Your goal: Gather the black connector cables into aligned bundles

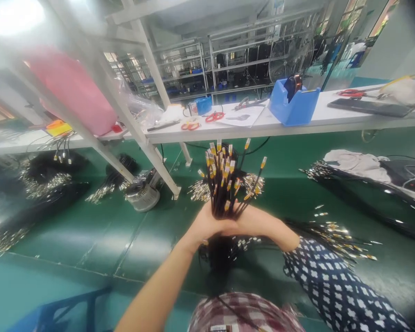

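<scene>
Both my hands clasp one thick bundle of black cables (224, 184) held upright over the green bench. My left hand (204, 224) wraps the bundle from the left. Pressed against it, my right hand (254, 221) grips from the right. The cables' yellow-capped metal plugs fan out above my fists. The rest of the bundle hangs down below my hands toward my lap, partly hidden by my arms.
More black cable bundles with metal plugs (335, 237) lie across the green bench (100, 230). A round metal tool (143, 193) sits by a slanted white frame post (152, 152). A white shelf (249, 127) carries a blue tape dispenser (292, 103), scissors (214, 116) and papers.
</scene>
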